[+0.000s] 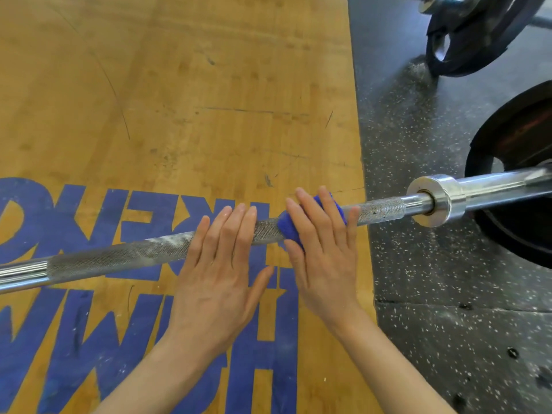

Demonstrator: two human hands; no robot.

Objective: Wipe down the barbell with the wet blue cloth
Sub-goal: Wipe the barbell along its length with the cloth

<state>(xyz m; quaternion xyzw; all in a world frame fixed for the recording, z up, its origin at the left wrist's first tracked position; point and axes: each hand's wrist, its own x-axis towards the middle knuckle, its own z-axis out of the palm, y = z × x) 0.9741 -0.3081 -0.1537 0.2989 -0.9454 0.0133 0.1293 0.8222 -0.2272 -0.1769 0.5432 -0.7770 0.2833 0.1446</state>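
Barbell [119,258] lying across the wooden platform [179,85], knurled shaft running up toward the collar [436,198]. Blue cloth [286,227] draped over the shaft, on the near side of the collar. Right hand [322,249] flat on the cloth, fingers straight and slightly spread, pressing it onto the knurling. Left hand [221,264] just beside the cloth, farther from the collar, fingers straight and close together, resting on bare shaft.

Likely risks: cloth slipping out from under a flat palm, since no fingers curl round it; bar rolling under the push; white chalk patch [170,243] farther from the collar missed or merely smeared.

Black weight plate [513,222] beyond the collar, blocking any wipe past it. A 2nd plate [466,40] on speckled rubber flooring [418,264], well apart from the collar.
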